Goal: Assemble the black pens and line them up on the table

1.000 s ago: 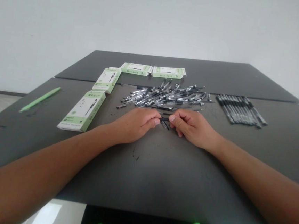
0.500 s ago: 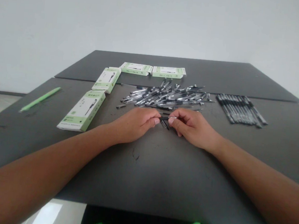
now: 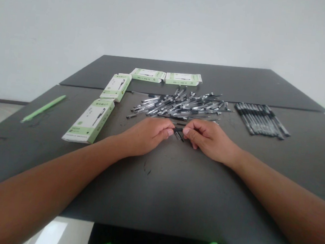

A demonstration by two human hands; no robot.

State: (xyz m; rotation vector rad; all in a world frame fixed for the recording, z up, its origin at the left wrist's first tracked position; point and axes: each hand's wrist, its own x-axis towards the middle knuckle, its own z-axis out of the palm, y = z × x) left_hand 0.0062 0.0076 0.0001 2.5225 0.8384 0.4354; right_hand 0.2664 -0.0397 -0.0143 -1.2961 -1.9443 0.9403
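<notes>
- Both hands pinch one short black plastic pen piece (image 3: pixel 178 129). The left hand (image 3: pixel 147 134) and right hand (image 3: pixel 208 138) are closed on its opposite ends, fingertips nearly meeting, just above the dark grey table (image 3: pixel 168 183).
- Risk, as I judge it: so little is gripped that a slip could drop it among the loose black parts (image 3: pixel 179 136) beneath, or into the heap of clear-and-black pens (image 3: pixel 181 102) just behind.
- It looks thin and dark, mostly hidden by fingers.

One view only, head-worn. Looks forward and down across the dark table (image 3: pixel 173 191) to a white wall (image 3: pixel 171 20) in the upper frame. The left hand (image 3: pixel 147 134) and right hand (image 3: pixel 210 139) sit close, at frame centre.
</notes>
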